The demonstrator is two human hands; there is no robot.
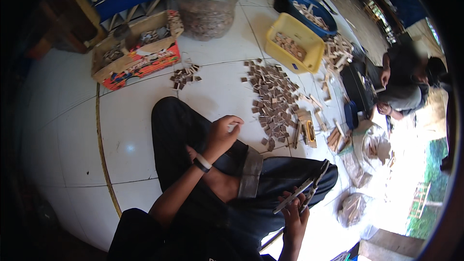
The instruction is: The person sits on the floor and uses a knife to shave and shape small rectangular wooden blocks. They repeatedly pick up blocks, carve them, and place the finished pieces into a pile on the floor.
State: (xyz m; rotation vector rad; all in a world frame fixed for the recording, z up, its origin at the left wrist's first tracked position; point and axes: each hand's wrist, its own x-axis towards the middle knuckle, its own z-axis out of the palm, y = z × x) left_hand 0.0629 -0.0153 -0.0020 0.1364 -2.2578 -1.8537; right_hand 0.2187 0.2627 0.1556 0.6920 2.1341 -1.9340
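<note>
**Grey metal pliers (317,179) in the right hand (296,212), near a heap of brown squares (275,99)**

Pliers nearer to the body than the heap and to its right, above a black-trousered knee (323,191). Right hand wrapped around the spread handles. Left hand (223,134) to the left of the heap, narrow, thumb and fingers drawn close; unclear whether around anything.

Possible trouble: a pinched finger, from skin so close to the handles; a slide of the slab (251,171), body-side of the heap, from a tilt of the legs, with no fastening in sight; scattered squares, from a knee pushed into the loose heap.

Textures: slim, hard pliers; flat, matt, wood-like squares, some with thin pale stems; a flat, worn, grey-brown slab.

Farther out: left of the heap, a smaller cluster (183,77), then a printed cardboard box (140,67); beyond the heap, a smooth yellow plastic basin (309,63) and a round blue tub (331,24); to its right, a co-worker's hand (384,108). Beneath the heap, glossy white floor tiles (133,116).
</note>
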